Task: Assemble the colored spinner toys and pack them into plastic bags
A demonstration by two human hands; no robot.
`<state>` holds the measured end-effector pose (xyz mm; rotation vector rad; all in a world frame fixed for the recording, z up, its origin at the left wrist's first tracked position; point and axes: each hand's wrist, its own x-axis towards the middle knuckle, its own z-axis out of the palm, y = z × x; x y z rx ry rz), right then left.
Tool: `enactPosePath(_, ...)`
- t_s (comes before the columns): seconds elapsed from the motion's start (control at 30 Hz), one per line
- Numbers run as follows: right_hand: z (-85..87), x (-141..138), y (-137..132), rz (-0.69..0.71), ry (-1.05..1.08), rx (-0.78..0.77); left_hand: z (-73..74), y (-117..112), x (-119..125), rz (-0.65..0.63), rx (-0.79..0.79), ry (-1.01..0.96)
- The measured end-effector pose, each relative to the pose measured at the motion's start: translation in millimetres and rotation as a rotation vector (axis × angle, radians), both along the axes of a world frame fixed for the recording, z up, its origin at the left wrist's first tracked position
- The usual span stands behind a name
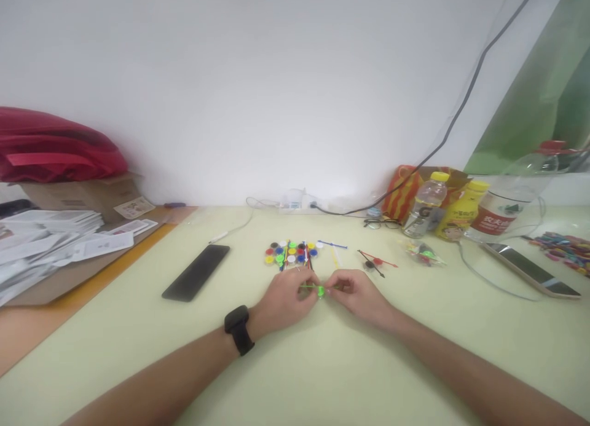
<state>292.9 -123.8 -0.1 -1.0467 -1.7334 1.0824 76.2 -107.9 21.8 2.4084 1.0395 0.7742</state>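
My left hand (288,297), with a black watch (238,329) on the wrist, pinches a thin green plastic spinner arrow (308,286). A round green plastic piece (321,292) sits at the arrow between the two hands. From the other side, my right hand (359,294) closes thumb and finger at that same arrow; the fingertips hide its end. Just beyond my hands lie several round plastic discs (292,259) in red, yellow, blue, white, green and black, with thin sticks among them. To the right, a red arrow (380,260) and a black arrow (377,270) cross, each with a disc.
A black phone (196,273) lies at left, another phone (532,269) at right. Bottles (426,208), glasses (382,224) and a small plastic bag of parts (424,254) stand or lie right. Paper cards (110,244) and a cardboard box (78,195) occupy the left. A power strip (297,201) sits by the wall.
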Motion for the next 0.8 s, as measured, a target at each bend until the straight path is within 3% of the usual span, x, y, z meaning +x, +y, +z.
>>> enactPosePath(0.33, 9.8, 4, -5, -0.012, -0.318, 0.293, 0.2, 0, 1, -0.011, 0.125, -0.009)
enactPosePath(0.67, 5.1, 4, -3, -0.016, -0.31, 0.218, 1.2, 1, 2, -0.006, 0.178, 0.09)
enactPosePath(0.8, 9.8, 3, -5, -0.037, -0.3, 0.154, 2.3, 2, 1, -0.013, 0.209, 0.001)
